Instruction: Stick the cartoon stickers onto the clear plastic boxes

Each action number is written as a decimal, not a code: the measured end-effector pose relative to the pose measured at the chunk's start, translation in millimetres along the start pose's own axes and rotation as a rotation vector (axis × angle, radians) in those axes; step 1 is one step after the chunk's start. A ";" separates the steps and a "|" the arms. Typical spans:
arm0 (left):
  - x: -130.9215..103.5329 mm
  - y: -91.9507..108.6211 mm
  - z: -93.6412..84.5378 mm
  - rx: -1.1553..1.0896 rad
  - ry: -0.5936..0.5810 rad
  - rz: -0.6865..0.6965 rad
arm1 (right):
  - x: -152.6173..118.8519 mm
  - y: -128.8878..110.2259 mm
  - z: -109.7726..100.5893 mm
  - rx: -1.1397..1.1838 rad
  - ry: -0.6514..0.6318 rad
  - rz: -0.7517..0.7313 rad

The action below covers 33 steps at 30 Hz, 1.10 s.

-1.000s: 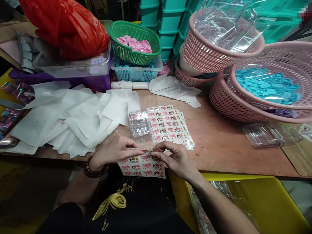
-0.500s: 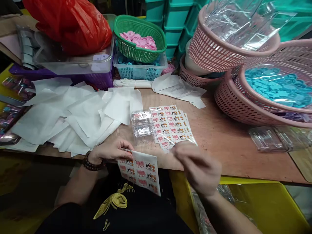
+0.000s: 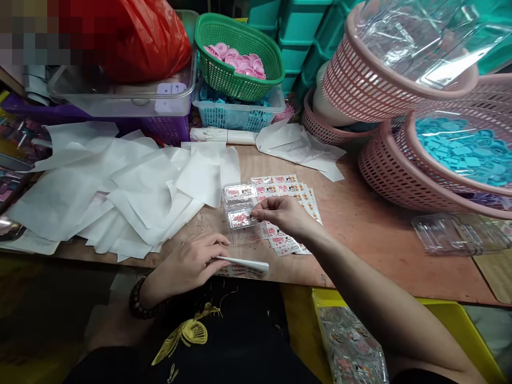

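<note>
Near the table's front edge, my left hand (image 3: 196, 262) pinches a sticker sheet (image 3: 246, 265), tilted so that mostly its edge shows. My right hand (image 3: 282, 213) is closed at the fingertips on a small cat sticker (image 3: 241, 218), which lies over the lower clear plastic case. Just behind it, the upper clear plastic case (image 3: 240, 193) shows a similar sticker. More printed sticker sheets (image 3: 280, 184) lie under and beside my right hand. White backing papers (image 3: 140, 176) are heaped loosely to the left.
A green basket (image 3: 240, 85) of pink pieces stands at the back, near a red bag (image 3: 148, 42). Pink baskets (image 3: 388, 165) with blue pieces and clear plastic stand right. Clear cases (image 3: 456, 234) lie at the right; a yellow crate (image 3: 432, 306) is below the edge.
My right hand has moved forward and left to the lower case, where a sticker now shows. My left hand has tilted the sheet nearly edge-on. The view has shifted slightly.
</note>
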State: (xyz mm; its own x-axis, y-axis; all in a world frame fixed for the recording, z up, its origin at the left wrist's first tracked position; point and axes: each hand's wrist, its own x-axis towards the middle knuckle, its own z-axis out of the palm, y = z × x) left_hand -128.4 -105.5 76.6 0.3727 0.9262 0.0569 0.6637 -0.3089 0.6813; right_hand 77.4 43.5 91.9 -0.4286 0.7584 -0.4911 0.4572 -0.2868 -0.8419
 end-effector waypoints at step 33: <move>9.3 7.4 -9.9 -0.093 0.069 -0.064 | -76.6 29.6 30.0 -0.634 -0.024 -0.614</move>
State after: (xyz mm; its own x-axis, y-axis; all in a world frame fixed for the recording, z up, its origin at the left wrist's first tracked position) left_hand -126.4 -97.0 89.4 0.2836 0.9571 0.0594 0.6206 -0.2303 0.7495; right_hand 100.3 -40.7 97.9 -0.7535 0.6574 -0.0029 0.4839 0.5516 -0.6794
